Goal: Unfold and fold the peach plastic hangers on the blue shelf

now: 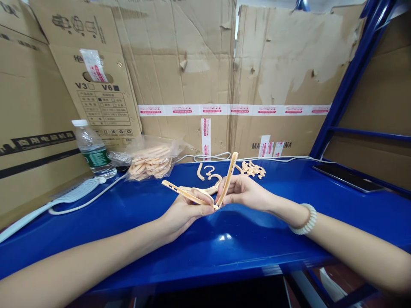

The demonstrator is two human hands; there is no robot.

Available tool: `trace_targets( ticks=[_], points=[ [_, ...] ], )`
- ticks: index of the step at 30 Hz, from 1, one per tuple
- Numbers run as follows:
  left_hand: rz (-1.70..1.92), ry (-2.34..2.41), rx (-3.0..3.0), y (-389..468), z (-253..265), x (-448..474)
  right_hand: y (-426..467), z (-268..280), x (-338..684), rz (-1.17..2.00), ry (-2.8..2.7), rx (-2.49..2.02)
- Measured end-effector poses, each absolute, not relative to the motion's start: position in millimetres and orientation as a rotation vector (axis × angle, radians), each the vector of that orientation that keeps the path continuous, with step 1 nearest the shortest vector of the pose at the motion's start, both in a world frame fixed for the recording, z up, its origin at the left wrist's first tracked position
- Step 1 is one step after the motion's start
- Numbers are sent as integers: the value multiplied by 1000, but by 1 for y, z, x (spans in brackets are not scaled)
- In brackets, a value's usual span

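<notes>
My left hand (186,214) is closed on a slotted, peach-coloured plastic hanger arm (173,187) that points up and left. Pinched in my right hand (242,191) is a second hanger arm (230,173), which rises steeply. Their lower ends meet in a V between my fingertips; whether they are joined I cannot tell. Just behind my hands lies a hanger (210,190) with a hook, partly hidden. Beyond it are a loose curved arm (200,172), a loose hook (210,170) and a pile of small hooks (254,169).
A clear plastic bag (154,156) of peach pieces sits at the back left, near a water bottle (94,152) and a white flat-headed paddle (73,191). A phone (348,178) lies at right. Cardboard (189,77) walls the blue table (257,248); a white cable (289,158) runs along the back.
</notes>
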State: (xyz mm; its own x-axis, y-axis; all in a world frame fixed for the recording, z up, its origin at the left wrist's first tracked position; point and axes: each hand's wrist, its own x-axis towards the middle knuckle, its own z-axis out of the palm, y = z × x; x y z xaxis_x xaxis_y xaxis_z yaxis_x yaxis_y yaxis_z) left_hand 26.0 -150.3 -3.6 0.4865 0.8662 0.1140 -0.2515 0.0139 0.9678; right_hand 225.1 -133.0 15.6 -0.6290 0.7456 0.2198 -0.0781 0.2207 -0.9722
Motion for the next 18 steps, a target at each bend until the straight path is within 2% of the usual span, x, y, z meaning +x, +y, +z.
trace_targets(
  ticks=[4, 10, 18],
  points=[
    [1010, 632, 1255, -152, -4, 26, -138, 16, 223, 1429, -1793, -603],
    [1036, 691, 1204, -152, -7, 24, -144, 9, 221, 1165, -1836, -679],
    [1120, 747, 1037, -149, -5, 27, -137, 3, 213, 1147, -1695, -756]
  ],
)
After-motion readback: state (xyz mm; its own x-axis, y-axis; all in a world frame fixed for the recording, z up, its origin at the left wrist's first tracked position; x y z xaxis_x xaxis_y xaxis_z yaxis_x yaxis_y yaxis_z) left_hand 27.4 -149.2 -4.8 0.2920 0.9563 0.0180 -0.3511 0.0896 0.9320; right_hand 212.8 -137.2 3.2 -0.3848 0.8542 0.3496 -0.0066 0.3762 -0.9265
